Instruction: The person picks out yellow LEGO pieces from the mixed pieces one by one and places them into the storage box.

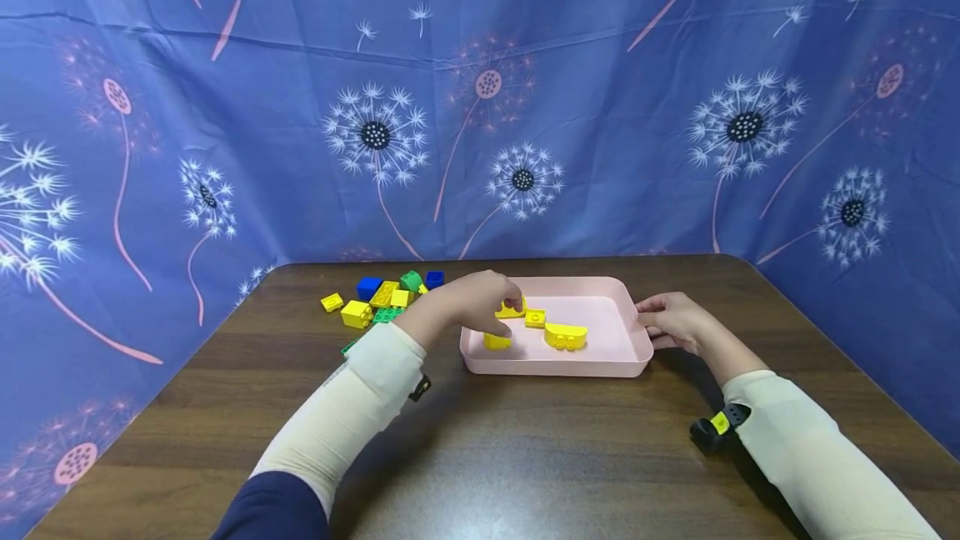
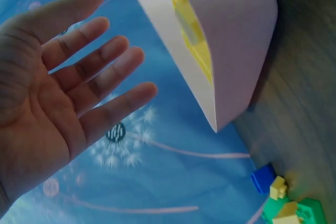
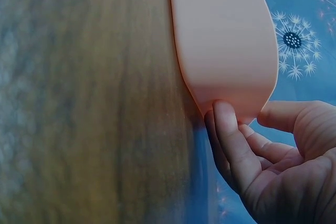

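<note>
A pink tray (image 1: 555, 368) stands on the brown table, also seen from outside in the wrist views (image 2: 231, 35) (image 3: 226, 35). Several yellow bricks lie in it, among them a curved one (image 1: 566, 336) and a small one (image 1: 535, 317). My left hand (image 1: 480, 300) hovers over the tray's left part; in the left wrist view its fingers (image 2: 58, 93) are spread straight and hold nothing. My right hand (image 1: 675, 319) holds the tray's right rim, with fingers (image 3: 231, 145) against the outer wall and the thumb beside it.
A loose pile of bricks lies left of the tray: yellow (image 1: 356, 313), blue (image 1: 368, 287), green (image 1: 410, 280). The blue (image 2: 262, 178) and green (image 2: 294, 208) ones also show in the left wrist view. Blue dandelion cloth walls the table on three sides.
</note>
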Demonstrator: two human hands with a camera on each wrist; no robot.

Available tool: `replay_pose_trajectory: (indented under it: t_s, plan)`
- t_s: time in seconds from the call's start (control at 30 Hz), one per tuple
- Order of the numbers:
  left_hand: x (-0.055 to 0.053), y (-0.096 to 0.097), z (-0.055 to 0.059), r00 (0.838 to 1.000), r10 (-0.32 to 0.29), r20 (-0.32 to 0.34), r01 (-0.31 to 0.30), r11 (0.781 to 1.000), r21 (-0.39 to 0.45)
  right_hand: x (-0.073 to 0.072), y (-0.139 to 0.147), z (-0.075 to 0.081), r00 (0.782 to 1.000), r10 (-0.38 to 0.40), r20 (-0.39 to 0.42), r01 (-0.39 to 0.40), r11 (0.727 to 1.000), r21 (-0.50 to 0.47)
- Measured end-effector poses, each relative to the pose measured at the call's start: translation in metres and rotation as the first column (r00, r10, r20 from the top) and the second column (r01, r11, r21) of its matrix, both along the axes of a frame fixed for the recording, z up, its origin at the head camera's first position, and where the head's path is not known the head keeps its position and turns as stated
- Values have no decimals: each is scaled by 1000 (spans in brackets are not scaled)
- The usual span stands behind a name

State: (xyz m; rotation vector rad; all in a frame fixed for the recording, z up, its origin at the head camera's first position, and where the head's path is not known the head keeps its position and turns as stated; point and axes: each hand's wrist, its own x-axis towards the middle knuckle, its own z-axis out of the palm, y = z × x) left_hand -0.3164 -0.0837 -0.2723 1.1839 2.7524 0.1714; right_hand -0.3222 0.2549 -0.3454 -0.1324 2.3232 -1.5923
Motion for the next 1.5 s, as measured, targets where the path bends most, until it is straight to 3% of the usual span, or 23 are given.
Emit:
replay_pose_trajectory:
  t_s: [0.13,0.27,0.53,0.83,1.2,1.37,1.5]
  plan:
    - [7,-19,1,998,64,8,-64,996,69,0,0,0,1000,2,3,-2,1000,1]
    - [11,-36,3,995,97,-29,-93,990,110,0,-1,2,1000,-3,0,3,1000,9]
    - [15,-66,4,988,86,-126,-64,984,166,0,0,-1,1000,4,-10,-4,1000,6]
    - [18,-96,5,982,144,-121,-121,977,178,-2,-1,-3,1000,-5,-1,5,1000,11]
    - [10,-137,0,975,217,-41,-201,951,236,0,0,-1,1000,-6,7,6,1000,13]
    - [5,-156,-3,957,289,35,-289,924,252,0,0,-1,1000,-7,6,7,1000,3]
    - [0,-169,-9,941,338,33,-336,912,237,0,0,-1,1000,-4,8,4,1000,0]
